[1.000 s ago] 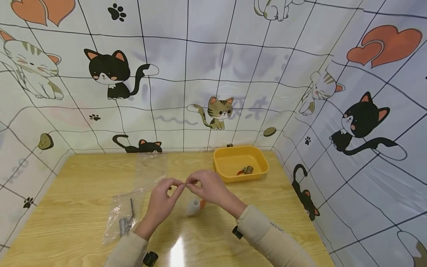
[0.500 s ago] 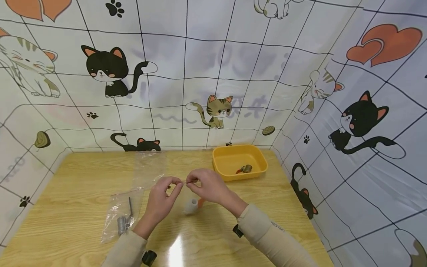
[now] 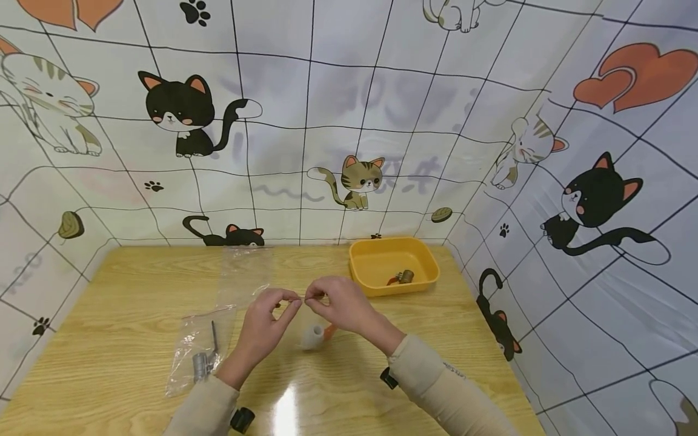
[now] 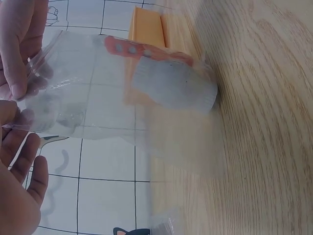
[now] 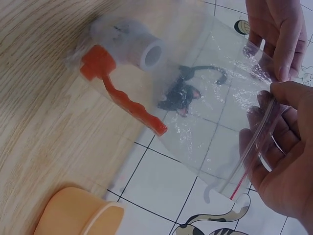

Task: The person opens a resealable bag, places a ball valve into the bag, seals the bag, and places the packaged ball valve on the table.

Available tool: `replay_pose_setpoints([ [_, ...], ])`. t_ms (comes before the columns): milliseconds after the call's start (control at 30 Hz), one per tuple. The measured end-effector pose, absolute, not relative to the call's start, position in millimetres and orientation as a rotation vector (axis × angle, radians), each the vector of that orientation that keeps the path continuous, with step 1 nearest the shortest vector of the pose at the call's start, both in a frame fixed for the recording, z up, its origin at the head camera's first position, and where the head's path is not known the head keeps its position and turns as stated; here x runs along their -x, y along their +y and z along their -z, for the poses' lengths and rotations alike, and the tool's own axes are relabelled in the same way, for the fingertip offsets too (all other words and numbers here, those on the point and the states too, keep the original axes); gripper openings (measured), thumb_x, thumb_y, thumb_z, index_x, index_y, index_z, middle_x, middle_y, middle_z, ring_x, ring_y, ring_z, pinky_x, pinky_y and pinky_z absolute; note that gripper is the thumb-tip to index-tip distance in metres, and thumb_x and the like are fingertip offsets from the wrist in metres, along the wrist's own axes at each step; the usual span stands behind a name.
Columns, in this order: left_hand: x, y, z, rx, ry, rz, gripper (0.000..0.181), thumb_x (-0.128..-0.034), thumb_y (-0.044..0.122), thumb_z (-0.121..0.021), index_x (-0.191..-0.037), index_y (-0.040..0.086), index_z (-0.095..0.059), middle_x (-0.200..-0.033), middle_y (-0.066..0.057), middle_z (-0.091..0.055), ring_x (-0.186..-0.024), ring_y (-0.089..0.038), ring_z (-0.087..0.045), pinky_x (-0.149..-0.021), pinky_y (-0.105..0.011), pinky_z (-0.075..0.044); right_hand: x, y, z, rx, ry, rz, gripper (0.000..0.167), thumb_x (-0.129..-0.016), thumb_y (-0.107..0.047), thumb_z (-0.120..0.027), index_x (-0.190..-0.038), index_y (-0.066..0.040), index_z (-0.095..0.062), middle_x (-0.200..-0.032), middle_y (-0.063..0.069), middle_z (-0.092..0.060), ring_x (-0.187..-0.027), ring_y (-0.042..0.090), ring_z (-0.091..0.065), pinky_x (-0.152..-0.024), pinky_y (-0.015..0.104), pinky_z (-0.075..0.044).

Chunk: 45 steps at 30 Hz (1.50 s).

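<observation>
Both hands pinch the top edge of a clear zip bag (image 5: 195, 142), their fingertips close together. The left hand (image 3: 263, 324) holds one side of the edge and the right hand (image 3: 345, 307) the other. Low in the bag lie a white plastic pipe fitting (image 4: 176, 85) and an orange-red handle (image 5: 132, 108). From the head view the white fitting (image 3: 313, 336) shows just below the hands, while the clear film is hard to make out. A red line runs along the bag's zip strip in the right wrist view.
At the back right stands a yellow tray (image 3: 394, 290) with a brass-coloured, red-handled part (image 3: 405, 277) in it. Left of the hands lies a clear bag (image 3: 182, 345) with a grey metal fitting (image 3: 200, 366) and a dark rod. Another clear bag (image 3: 245, 266) lies flat behind it.
Both hands keep their pinch near the same spot, with the fingertips shifting only slightly. The whole head view has moved a little.
</observation>
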<state>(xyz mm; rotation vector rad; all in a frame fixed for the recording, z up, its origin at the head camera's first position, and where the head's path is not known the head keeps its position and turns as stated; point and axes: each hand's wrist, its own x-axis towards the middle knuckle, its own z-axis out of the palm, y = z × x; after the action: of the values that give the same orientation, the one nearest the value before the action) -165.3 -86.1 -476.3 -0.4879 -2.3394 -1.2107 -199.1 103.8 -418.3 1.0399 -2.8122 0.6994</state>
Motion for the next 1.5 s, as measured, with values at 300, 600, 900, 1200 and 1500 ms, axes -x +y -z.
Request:
replay_pose_setpoints([
  [300,165,-85,475,0.49,-2.297,1.188,0.008,-0.0871,0.015,-0.073,-0.094,0.018,-0.071,-0.092,0.004,-0.07,-0.089,-0.012,-0.063,-0.072,-0.036,-0.052,200,108,418,-1.056,-2.834,-0.755,0.006,-0.094,-0.025,-0.064,-0.09,-0.022,-0.067,-0.091,-0.01,-0.069,-0.086,0.004,-0.064,-0.079,0.022,-0.053],
  [600,165,-86,475,0.475,-2.288,1.197,0.008,-0.0873,0.014,-0.073,-0.094,0.018,-0.071,-0.091,0.004,-0.07,-0.088,-0.011,-0.062,-0.071,-0.036,-0.051,199,109,422,-1.063,-2.803,-0.766,0.007,-0.094,-0.023,-0.063,-0.089,-0.021,-0.066,-0.09,-0.009,-0.068,-0.085,0.003,-0.063,-0.077,0.021,-0.052],
  [900,164,-86,475,0.471,-2.295,1.199,0.007,-0.0879,0.013,-0.072,-0.093,0.018,-0.07,-0.092,0.003,-0.07,-0.088,-0.012,-0.063,-0.072,-0.035,-0.051,197,108,420,-1.086,-2.762,-0.76,0.006,-0.094,-0.023,-0.064,-0.089,-0.02,-0.066,-0.089,-0.008,-0.069,-0.083,0.005,-0.063,-0.076,0.022,-0.052],
  [1200,165,-86,474,0.453,-2.305,1.212,0.006,-0.0889,0.015,-0.071,-0.094,0.017,-0.071,-0.094,0.002,-0.071,-0.089,-0.013,-0.063,-0.073,-0.035,-0.051,201,112,423,-1.046,-2.824,-0.794,0.005,-0.094,-0.024,-0.064,-0.09,-0.022,-0.066,-0.092,-0.009,-0.068,-0.087,0.004,-0.063,-0.08,0.022,-0.053],
  [1500,168,-87,476,0.438,-2.31,1.204,0.005,-0.0896,0.016,-0.071,-0.095,0.016,-0.071,-0.093,0.003,-0.071,-0.087,-0.011,-0.063,-0.073,-0.033,-0.051,203,115,429,-1.005,-2.83,-0.858,0.005,-0.094,-0.025,-0.064,-0.091,-0.022,-0.065,-0.093,-0.009,-0.068,-0.085,0.003,-0.062,-0.077,0.021,-0.052],
])
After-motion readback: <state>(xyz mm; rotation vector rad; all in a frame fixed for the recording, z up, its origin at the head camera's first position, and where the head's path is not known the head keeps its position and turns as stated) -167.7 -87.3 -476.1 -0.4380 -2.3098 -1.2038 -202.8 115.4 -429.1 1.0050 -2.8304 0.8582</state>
